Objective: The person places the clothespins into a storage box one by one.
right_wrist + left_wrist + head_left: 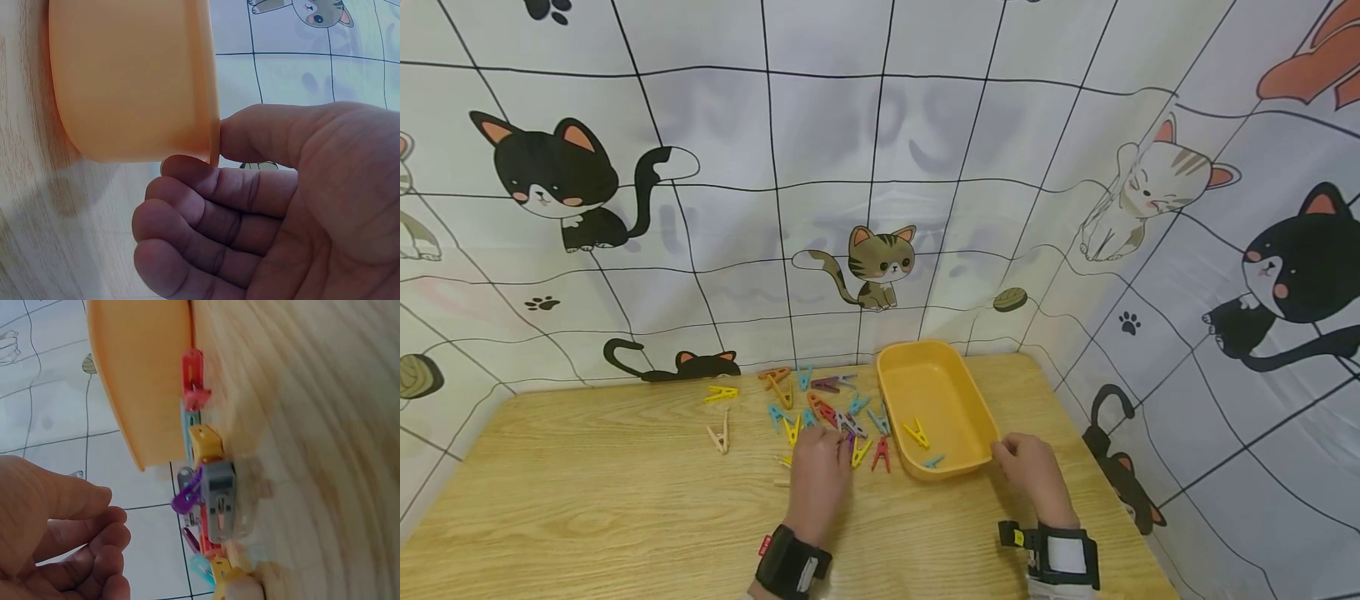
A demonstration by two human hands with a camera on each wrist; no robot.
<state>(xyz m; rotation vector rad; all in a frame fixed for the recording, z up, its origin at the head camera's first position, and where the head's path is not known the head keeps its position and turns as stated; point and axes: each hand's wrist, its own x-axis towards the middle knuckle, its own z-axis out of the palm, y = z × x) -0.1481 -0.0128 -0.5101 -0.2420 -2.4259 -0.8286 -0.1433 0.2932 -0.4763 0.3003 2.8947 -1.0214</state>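
Observation:
A yellow plastic tray (938, 390) stands on the table, with a yellow clothespin (917, 432) and a light blue clothespin (933, 461) inside. My right hand (1033, 475) pinches the tray's rim at its near right corner between thumb and forefinger, as the right wrist view shows. Left of the tray lies a loose pile of coloured clothespins, among them a red clothespin (881, 455). Over the near side of this pile is my left hand (820, 471), its fingers loosely bent. In the left wrist view nothing shows in its fingers; a grey clothespin (220, 503) and a purple clothespin (187, 497) lie beyond the fingertips.
Apart from the pile, a yellow clothespin (722, 393) and a beige clothespin (719, 432) lie farther left on the wooden table (625, 500). A white cloth (715, 225) with cat drawings and black grid lines hangs along the table's back and right edges.

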